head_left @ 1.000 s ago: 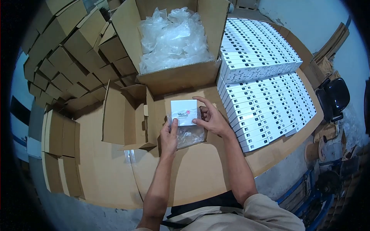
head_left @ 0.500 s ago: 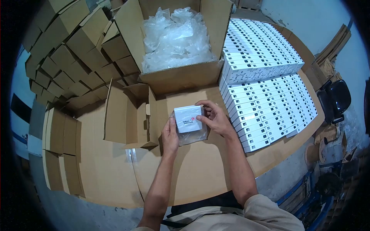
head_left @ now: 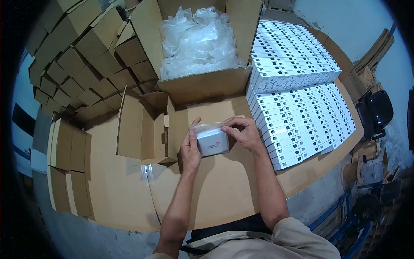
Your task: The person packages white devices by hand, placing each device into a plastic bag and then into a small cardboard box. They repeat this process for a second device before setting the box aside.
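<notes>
A small white box (head_left: 211, 146) with a red logo sits inside a clear plastic bag (head_left: 206, 126) at the middle of the table. My left hand (head_left: 190, 149) grips the bagged box along its left side, thumb on the front. With thumb and index finger pinched, my right hand (head_left: 244, 133) holds the upper right edge of the bag. The bag's upper edge stretches between both hands above the box.
An open carton (head_left: 142, 129) stands left of my hands. Behind is a large cardboard box (head_left: 202, 89) full of clear plastic bags (head_left: 200, 43). White boxes (head_left: 302, 125) lie in rows at right. Cardboard boxes (head_left: 82, 56) are piled at left.
The plastic bag hung below the white box before; now the box is inside it. My right hand has shifted from the box's upper corner to the bag's upper edge.
</notes>
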`<state>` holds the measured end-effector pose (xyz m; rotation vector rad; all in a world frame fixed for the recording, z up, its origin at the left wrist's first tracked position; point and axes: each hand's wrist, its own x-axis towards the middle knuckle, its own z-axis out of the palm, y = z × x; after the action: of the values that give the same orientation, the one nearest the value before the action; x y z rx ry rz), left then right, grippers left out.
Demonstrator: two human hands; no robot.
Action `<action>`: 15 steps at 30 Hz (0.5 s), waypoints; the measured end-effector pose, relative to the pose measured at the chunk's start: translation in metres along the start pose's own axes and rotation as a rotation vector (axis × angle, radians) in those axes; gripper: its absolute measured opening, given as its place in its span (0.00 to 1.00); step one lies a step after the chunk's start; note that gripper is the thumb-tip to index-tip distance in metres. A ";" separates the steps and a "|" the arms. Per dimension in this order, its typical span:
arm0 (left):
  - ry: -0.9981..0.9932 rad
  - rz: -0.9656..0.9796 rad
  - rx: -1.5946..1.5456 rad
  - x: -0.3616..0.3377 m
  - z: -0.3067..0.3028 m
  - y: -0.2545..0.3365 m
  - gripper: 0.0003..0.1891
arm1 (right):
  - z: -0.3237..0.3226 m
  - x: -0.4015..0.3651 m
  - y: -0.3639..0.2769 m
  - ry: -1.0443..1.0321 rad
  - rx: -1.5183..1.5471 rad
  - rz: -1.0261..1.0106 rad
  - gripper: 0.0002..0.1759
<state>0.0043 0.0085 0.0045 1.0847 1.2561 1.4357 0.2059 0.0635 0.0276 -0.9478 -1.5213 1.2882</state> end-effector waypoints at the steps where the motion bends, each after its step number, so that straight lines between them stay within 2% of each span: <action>1: -0.010 0.010 -0.012 0.000 -0.001 -0.001 0.28 | 0.000 -0.002 -0.004 0.015 -0.006 0.024 0.05; 5: -0.021 0.115 -0.018 0.001 -0.001 0.000 0.29 | 0.001 -0.003 0.001 0.065 0.018 -0.050 0.07; 11: -0.005 0.053 -0.047 0.006 0.002 -0.002 0.30 | 0.006 -0.002 0.002 0.105 0.025 -0.159 0.08; 14: 0.022 0.104 -0.097 0.010 0.006 -0.006 0.29 | 0.011 -0.003 -0.015 0.158 0.152 0.155 0.13; 15: 0.019 0.086 -0.124 0.011 0.007 -0.006 0.29 | 0.012 -0.002 -0.012 0.155 0.221 0.134 0.15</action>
<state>0.0099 0.0210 -0.0002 1.0546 1.1296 1.5703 0.1953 0.0559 0.0390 -0.9928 -1.1863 1.4107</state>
